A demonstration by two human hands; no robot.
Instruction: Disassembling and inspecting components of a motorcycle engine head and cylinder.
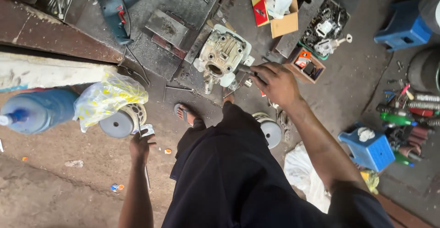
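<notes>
Fingers (262, 73) of right hand (276, 85) curled shut around dark handle of a tool (245, 69), its tip reaching into the side of a pale metal engine casting (223, 54). Casting resting on the concrete floor (353, 81), just beyond the person's sandalled foot (184, 113), beside a flat metal plate (166, 27). Left hand (141, 146) hanging low at the person's side, fingers closed around a thin metal rod (146, 175) pointing downward; small whitish object also at the fingertips, kind not discernible.

Surroundings noted: blue electric drill (120, 0) lying at upper left, cable trailing. Open cardboard box (275, 5) with a white bag inside, past the casting. Small wooden tray (306, 64) of parts just right of right hand; green tray (324, 26) of metal parts behind it. Yellow-printed plastic bag (107, 98) draped over a grey round fan-like part (120, 122), next to a large blue water bottle (39, 110) lying on its side. Two blue plastic stools (373, 152) at right, well apart, with bottles and cans (408, 113) clustered between them. White cloth (302, 175) on floor beside right leg. Dark trousers (229, 173) filling lower centre.
</notes>
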